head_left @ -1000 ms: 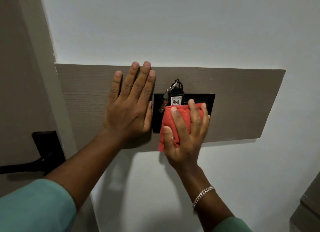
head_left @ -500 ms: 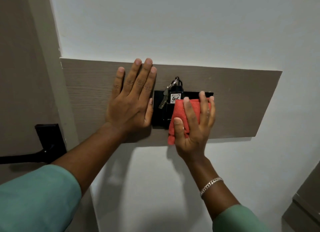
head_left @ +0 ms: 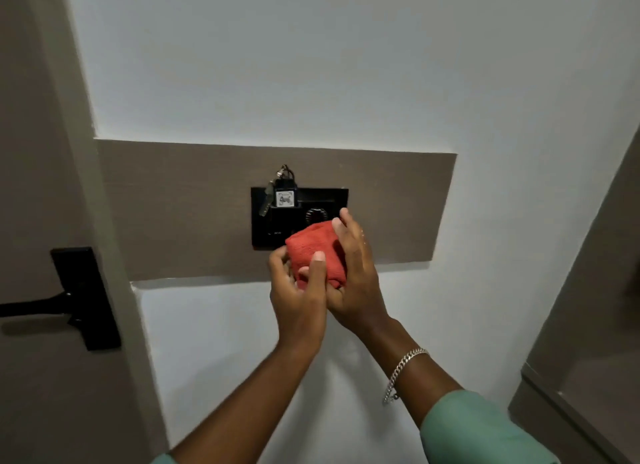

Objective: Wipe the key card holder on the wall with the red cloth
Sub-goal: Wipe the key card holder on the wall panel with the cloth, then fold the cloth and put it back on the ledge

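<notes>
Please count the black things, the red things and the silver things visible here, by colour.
Black: 2, the rectangular key card holder and the metal door handle.
Red: 1, the folded cloth.
Silver: 1, the chain bracelet.
Total: 4.

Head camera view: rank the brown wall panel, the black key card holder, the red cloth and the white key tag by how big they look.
1. Brown wall panel
2. Black key card holder
3. Red cloth, bunched in both hands and partly hidden by them, nearer the camera, so its place below the holder is unsure
4. White key tag
</notes>
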Tool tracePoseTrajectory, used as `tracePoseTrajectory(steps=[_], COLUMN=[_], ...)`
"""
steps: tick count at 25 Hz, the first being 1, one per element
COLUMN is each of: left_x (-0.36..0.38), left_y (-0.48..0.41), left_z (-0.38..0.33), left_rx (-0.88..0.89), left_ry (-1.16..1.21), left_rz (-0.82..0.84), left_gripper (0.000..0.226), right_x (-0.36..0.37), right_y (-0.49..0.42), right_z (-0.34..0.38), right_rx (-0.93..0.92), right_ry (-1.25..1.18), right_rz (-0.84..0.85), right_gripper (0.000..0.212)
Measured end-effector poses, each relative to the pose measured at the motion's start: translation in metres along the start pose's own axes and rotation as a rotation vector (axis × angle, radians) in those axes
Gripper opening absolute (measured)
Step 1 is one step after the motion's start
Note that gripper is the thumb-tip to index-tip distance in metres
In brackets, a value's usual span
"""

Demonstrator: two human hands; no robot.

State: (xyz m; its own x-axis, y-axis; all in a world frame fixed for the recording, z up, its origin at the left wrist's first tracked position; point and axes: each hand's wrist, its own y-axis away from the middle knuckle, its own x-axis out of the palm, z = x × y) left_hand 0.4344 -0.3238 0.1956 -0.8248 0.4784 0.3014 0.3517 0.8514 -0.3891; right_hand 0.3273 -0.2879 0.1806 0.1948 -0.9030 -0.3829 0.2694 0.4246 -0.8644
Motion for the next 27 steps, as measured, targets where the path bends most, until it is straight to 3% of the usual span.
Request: tracePoseTrajectory(steps=[3,6,10,13,15,19,24,27], left_x=[0.039,0.091,0.178,0.26,0.31,0.397,0.453,0.451], left_y=[0.01,0.041,0.106,0.165,0.199,0.249,0.282,0.293], left_z=[0.01,0.046,0.109,0.162,0.197,0.267,0.338,0.366], left_rx=[-0.318,-0.489,-0.659,-0.766,-0.844,-0.935,-0.741,-0.653], left_ry=[0.088,0.114,0.175,0.135,0.106,-0.048,-0.372,-0.447], left_rz=[0.073,0.229,0.388,0.482,0.515,0.552,0.621,0.62], left_gripper=[0.009,0.011,0.015,0.017,0.024,0.034,0.077,0.071], right_x=[-0.044,-0.11,-0.205,-0.281,-0.326,-0.388,-0.413,-0.411], right_y=[0.03,0.076,0.144,0.193,0.217,0.258,0.295,0.312], right_z=[-0.017,-0.055,-0.127,-0.189,-0.227,-0.31,-0.408,-0.44], right_rx=[0.164,0.44,0.972,1.181,1.23,1.257,1.312,1.261], right_ry=[-0.092,-0.152,-0.347,-0.363,-0.204,0.176,0.22,0.271], right_rz=[0.059,0.136,-0.055,-0.2,-0.247,-0.102,-0.008,0.054], right_gripper=[0.089,0.102,0.092,0.072,0.069,0.063,0.048,0.044])
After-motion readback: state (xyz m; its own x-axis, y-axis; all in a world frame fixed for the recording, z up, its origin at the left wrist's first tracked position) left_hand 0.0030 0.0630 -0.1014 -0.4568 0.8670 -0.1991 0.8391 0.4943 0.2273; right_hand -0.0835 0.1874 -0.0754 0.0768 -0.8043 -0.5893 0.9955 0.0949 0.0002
